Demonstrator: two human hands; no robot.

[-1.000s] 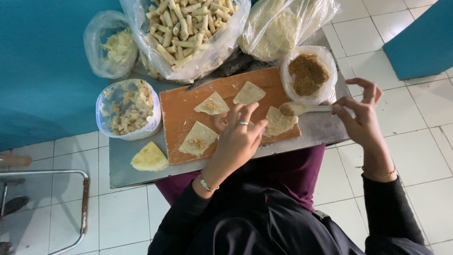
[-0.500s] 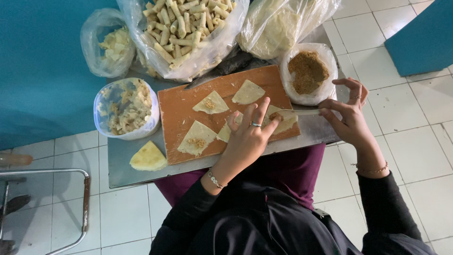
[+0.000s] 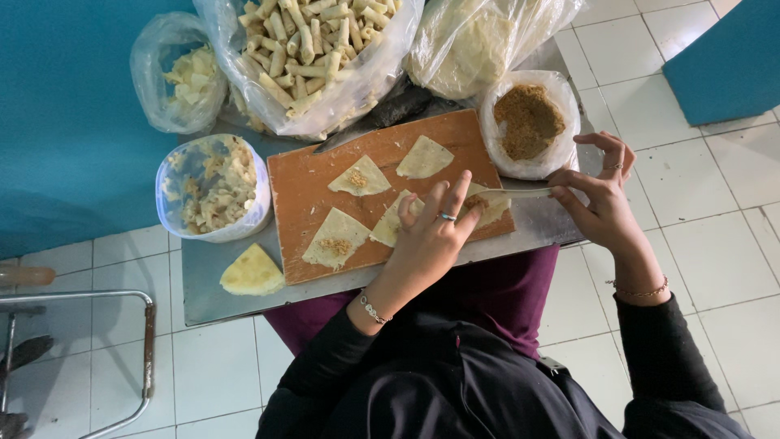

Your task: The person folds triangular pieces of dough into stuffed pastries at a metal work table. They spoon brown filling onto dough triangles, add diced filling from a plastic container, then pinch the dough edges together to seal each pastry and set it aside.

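An orange cutting board (image 3: 309, 191) on a grey metal tray table (image 3: 203, 284) carries several triangular dough sheets, two with a dab of brown filling (image 3: 335, 244). My left hand (image 3: 431, 232) lies flat on a sheet near the board's right end, fingers spread, a ring on one finger. My right hand (image 3: 601, 195) pinches the handle of a spoon (image 3: 520, 193) whose bowl sits over the sheet by my left fingertips. A bag of brown filling (image 3: 528, 122) stands just beyond the spoon.
A big bag of rolled pastry sticks (image 3: 309, 49) and a bag of pale dough (image 3: 479, 41) stand at the back. A white tub of scraps (image 3: 213, 187), a small bag (image 3: 179, 73) and a stack of dough triangles (image 3: 252, 272) are at left. A metal chair frame (image 3: 81, 358) stands on the tiled floor.
My right hand brought the spoon left from beside the filling bag to the sheet under my left hand. My left hand slid slightly right and spread flatter.
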